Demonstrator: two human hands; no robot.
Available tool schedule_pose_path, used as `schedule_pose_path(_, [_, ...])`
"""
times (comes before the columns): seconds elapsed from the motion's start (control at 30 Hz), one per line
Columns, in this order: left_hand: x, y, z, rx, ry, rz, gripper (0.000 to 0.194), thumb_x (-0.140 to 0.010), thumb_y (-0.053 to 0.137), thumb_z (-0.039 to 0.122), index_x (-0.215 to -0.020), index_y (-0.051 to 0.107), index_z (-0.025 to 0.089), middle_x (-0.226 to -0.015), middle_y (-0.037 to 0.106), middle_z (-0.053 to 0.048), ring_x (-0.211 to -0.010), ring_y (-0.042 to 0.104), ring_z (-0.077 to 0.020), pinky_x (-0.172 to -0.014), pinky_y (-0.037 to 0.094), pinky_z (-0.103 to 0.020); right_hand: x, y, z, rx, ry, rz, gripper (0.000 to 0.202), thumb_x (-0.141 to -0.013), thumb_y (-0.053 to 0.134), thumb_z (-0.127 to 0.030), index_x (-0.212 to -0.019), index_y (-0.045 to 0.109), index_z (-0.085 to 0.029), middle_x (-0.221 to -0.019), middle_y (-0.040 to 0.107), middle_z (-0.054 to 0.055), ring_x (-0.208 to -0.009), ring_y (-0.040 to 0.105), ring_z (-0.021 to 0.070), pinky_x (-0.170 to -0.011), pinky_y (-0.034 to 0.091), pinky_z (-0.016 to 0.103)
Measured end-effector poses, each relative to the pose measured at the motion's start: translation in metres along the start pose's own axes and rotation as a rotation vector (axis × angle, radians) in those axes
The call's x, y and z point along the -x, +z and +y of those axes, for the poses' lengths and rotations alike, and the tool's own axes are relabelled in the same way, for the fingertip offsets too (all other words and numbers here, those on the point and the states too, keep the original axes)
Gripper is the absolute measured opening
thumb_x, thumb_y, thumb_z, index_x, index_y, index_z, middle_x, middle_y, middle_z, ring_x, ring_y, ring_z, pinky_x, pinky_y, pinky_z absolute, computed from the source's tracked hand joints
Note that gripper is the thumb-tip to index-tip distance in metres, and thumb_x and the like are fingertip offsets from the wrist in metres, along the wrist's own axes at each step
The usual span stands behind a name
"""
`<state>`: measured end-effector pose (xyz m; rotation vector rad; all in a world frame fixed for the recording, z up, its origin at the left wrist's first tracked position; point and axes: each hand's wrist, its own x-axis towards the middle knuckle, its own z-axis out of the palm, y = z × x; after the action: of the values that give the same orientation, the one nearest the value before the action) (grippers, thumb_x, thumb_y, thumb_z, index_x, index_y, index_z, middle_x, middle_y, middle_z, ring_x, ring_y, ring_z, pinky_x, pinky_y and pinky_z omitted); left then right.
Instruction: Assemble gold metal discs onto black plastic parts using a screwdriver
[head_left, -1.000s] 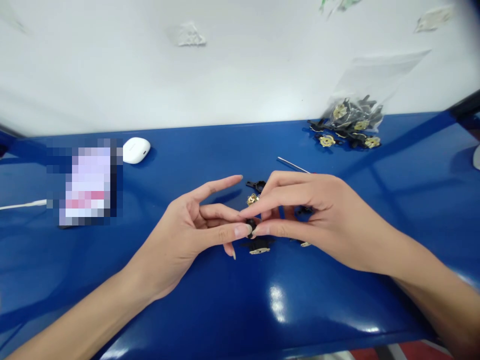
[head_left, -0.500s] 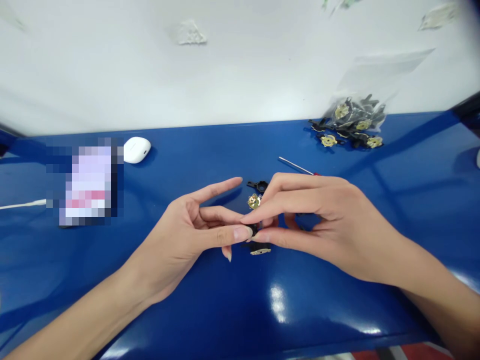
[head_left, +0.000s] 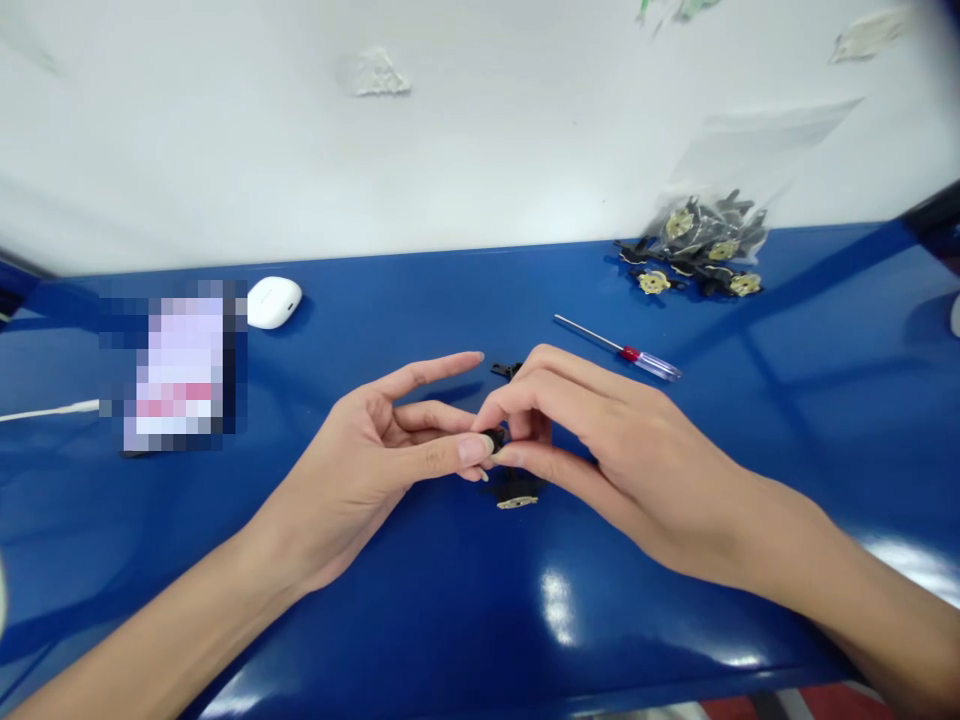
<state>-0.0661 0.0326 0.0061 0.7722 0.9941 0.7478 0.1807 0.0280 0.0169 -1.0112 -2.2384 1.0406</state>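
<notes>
Between my two hands is a small black part (head_left: 495, 438), mostly covered by fingers, so its exact kind is hidden. My left hand (head_left: 397, 440) pinches it between thumb and a lower finger, while the index finger points away. My right hand (head_left: 600, 430) grips the same part from the other side with thumb and bent fingertips. Just below the fingers, a black part with a gold toothed disc (head_left: 517, 500) lies on the blue table (head_left: 420, 620). Another black piece (head_left: 506, 370) peeks out behind my right fingers.
A screwdriver (head_left: 645, 362) with a clear and red handle lies beyond my right hand. Several black-and-gold parts (head_left: 654, 282) lie beside a clear plastic bag (head_left: 720, 225) of similar ones at the wall. A white earbud case (head_left: 274, 302) and a blurred-out phone (head_left: 180, 370) are at left.
My right hand has shifted slightly left and curled its fingers closer around the black part, uncovering the screwdriver's handle. The loose gold disc behind the fingers is now hidden.
</notes>
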Motion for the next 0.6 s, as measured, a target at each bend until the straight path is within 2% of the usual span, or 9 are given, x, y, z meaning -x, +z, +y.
schedule_pose_path(0.17, [-0.002, -0.004, -0.003, -0.016, 0.038, -0.040, 0.053, -0.087, 0.100, 0.011, -0.135, 0.086, 0.026, -0.093, 0.091, -0.001, -0.075, 0.081, -0.0125, -0.079, 0.066, -0.019, -0.002, 0.003, 0.003, 0.021, -0.025, 0.018, 0.024, -0.122, 0.054, -0.041, -0.121, 0.073, -0.026, -0.113, 0.066, 0.003, -0.090, 0.066, 0.0159, -0.081, 0.053, 0.033])
schedule_pose_path(0.27, [-0.003, -0.002, -0.003, -0.093, 0.103, -0.053, 0.042, -0.093, 0.098, 0.019, -0.132, 0.087, 0.027, -0.098, 0.092, -0.001, -0.080, 0.083, -0.0134, -0.083, 0.066, -0.021, -0.002, -0.005, 0.005, 0.037, -0.055, 0.054, 0.019, -0.121, 0.057, -0.037, -0.119, 0.072, -0.026, -0.113, 0.069, 0.003, -0.092, 0.067, 0.0170, -0.082, 0.052, 0.034])
schedule_pose_path(0.33, [-0.002, 0.002, -0.003, -0.209, 0.189, -0.013, 0.034, -0.098, 0.095, 0.027, -0.131, 0.087, 0.027, -0.101, 0.092, -0.002, -0.086, 0.083, -0.0150, -0.088, 0.066, -0.023, -0.001, -0.015, 0.006, 0.072, -0.064, 0.120, 0.015, -0.119, 0.060, -0.035, -0.119, 0.072, -0.026, -0.113, 0.070, 0.003, -0.092, 0.067, 0.0182, -0.082, 0.052, 0.035])
schedule_pose_path(0.43, [-0.001, 0.012, 0.000, -0.444, 0.328, 0.118, 0.025, -0.101, 0.093, 0.036, -0.122, 0.088, 0.024, -0.105, 0.090, -0.003, -0.097, 0.081, -0.0168, -0.093, 0.063, -0.023, 0.001, -0.031, 0.011, 0.128, -0.020, 0.270, 0.016, -0.116, 0.063, -0.039, -0.118, 0.074, -0.027, -0.110, 0.071, 0.004, -0.092, 0.066, 0.0218, -0.083, 0.051, 0.039])
schedule_pose_path(0.5, [-0.002, 0.019, 0.003, -0.591, 0.391, 0.179, 0.026, -0.098, 0.095, 0.041, -0.118, 0.089, 0.024, -0.110, 0.088, -0.004, -0.100, 0.079, -0.0187, -0.093, 0.061, -0.026, 0.003, -0.040, 0.016, 0.141, 0.009, 0.351, 0.016, -0.115, 0.064, -0.040, -0.119, 0.075, -0.029, -0.109, 0.071, 0.005, -0.093, 0.066, 0.0243, -0.084, 0.051, 0.041])
schedule_pose_path(0.6, [-0.008, 0.027, 0.006, -0.823, 0.468, 0.205, 0.030, -0.097, 0.094, 0.045, -0.121, 0.089, 0.026, -0.112, 0.084, -0.005, -0.096, 0.077, -0.0221, -0.089, 0.060, -0.033, 0.005, -0.046, 0.023, 0.165, 0.007, 0.386, 0.018, -0.115, 0.063, -0.040, -0.122, 0.076, -0.029, -0.112, 0.071, 0.007, -0.094, 0.066, 0.0266, -0.085, 0.051, 0.044])
